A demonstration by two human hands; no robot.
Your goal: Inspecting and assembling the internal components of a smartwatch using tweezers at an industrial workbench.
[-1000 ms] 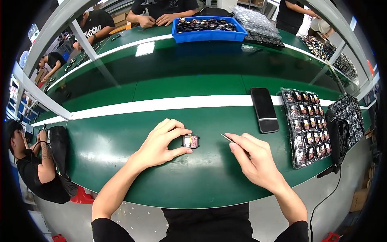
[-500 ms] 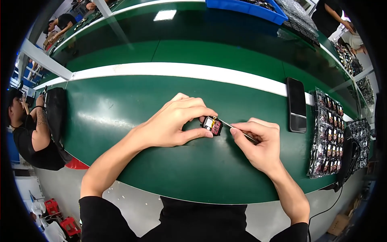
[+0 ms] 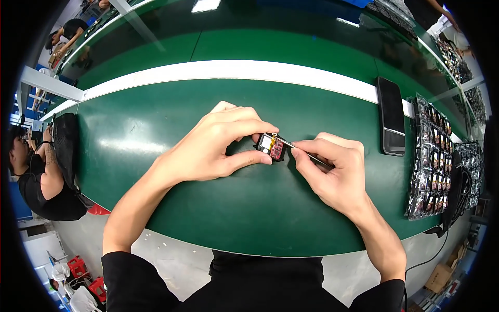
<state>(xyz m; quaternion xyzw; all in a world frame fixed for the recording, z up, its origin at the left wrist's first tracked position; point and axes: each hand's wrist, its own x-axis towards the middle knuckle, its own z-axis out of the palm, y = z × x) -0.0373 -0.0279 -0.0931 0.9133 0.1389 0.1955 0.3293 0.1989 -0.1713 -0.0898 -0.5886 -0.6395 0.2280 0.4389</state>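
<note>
The left hand pinches a small electronic module, its grip closed on the piece between thumb and fingertips, holding it just above the green tabletop. The module shows a dark frame with a pale patch, a yellow strip and a reddish board face turned up toward the camera. The right hand has its grip clamped on thin metal tweezers, whose tips now touch the module's right edge.

Compared with a second ago, the hands have closed together: then the tweezers were held well apart from the module, to its right, while the module lay low by the left fingers. Half a second ago the tips were just reaching it; now they are in contact and the module is tilted up slightly toward them. Judging from that, the fine work on the module's face has begun rather than merely being lined up.

Right of the module, well apart, a black phone lies face up across the white stripe of the tabletop. Further right of the module sits a tray of small parts. Left of the module, at the tabletop's edge, another person in black sits beside a black bag.
</note>
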